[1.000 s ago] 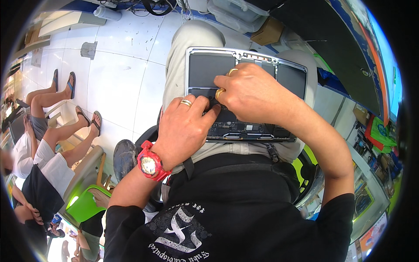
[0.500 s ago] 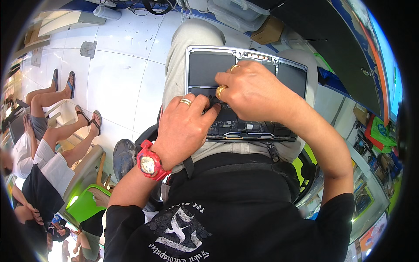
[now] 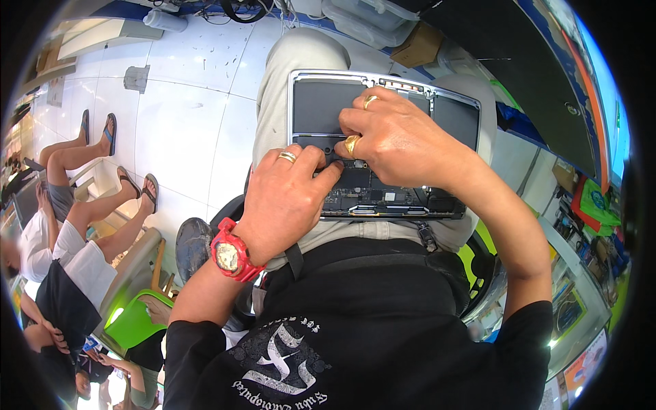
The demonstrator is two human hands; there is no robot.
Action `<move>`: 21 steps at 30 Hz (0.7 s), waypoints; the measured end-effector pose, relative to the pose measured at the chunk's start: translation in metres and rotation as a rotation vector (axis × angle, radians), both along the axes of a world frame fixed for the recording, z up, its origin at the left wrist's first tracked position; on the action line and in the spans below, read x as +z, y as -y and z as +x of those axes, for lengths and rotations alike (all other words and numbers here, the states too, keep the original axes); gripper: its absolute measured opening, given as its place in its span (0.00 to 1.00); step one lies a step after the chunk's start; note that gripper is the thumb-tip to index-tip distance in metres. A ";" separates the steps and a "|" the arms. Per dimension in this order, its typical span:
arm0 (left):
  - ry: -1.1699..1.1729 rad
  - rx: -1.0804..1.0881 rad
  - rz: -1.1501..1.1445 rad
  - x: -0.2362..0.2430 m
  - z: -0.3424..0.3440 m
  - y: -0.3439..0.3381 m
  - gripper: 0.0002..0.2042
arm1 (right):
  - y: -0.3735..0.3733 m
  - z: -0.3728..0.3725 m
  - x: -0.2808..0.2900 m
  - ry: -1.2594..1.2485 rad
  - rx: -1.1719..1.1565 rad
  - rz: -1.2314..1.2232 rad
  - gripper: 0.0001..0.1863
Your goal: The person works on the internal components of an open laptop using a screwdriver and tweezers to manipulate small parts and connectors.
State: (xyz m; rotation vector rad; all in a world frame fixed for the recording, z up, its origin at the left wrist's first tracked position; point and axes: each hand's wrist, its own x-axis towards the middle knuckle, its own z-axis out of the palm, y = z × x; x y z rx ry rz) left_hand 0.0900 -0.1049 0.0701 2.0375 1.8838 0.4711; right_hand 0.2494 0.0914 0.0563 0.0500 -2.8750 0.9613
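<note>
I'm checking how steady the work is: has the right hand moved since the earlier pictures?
Yes, the right hand has shifted slightly rightward against the opened laptop.

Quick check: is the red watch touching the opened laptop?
Apart. The head view shows a plain gap: the back of the left hand lies between the red watch and the opened laptop.

At the frame's centre, the left hand (image 3: pixel 283 195) and right hand (image 3: pixel 403 143) work close together over an opened laptop (image 3: pixel 324 109) on light trousers (image 3: pixel 301 55). A green chair (image 3: pixel 133 324) shows at lower left.
</note>
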 end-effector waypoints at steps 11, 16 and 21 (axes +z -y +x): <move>-0.004 -0.007 0.005 -0.002 0.000 0.001 0.11 | -0.002 -0.007 0.000 -0.015 0.104 0.058 0.07; -0.009 -0.004 -0.014 -0.001 0.000 0.001 0.12 | -0.004 -0.008 0.001 -0.006 0.127 0.064 0.07; -0.010 -0.010 -0.020 -0.001 0.000 0.001 0.12 | -0.002 -0.004 -0.003 -0.019 0.100 0.051 0.06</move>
